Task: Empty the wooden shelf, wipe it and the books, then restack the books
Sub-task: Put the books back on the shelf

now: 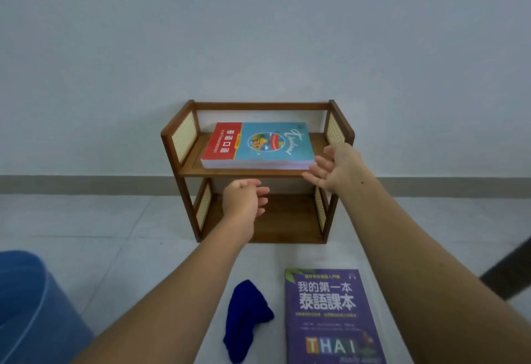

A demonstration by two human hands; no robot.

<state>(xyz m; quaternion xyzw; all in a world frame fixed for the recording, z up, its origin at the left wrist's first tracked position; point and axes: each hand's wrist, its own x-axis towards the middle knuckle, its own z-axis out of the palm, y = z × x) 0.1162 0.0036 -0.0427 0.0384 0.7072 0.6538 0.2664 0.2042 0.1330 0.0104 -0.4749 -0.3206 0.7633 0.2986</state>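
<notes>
On the upper shelf [258,106], book [258,143] flat, long axis left-right, left hand [244,200], right hand [337,165], fingers loose, empty.

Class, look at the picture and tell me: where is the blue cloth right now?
The blue cloth lies crumpled on the floor, low in the head view, just left of the purple book and in front of the wooden shelf.

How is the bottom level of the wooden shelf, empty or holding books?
Empty: the bottom level shows only bare wood. The one shelved book lies on the top level.
</notes>
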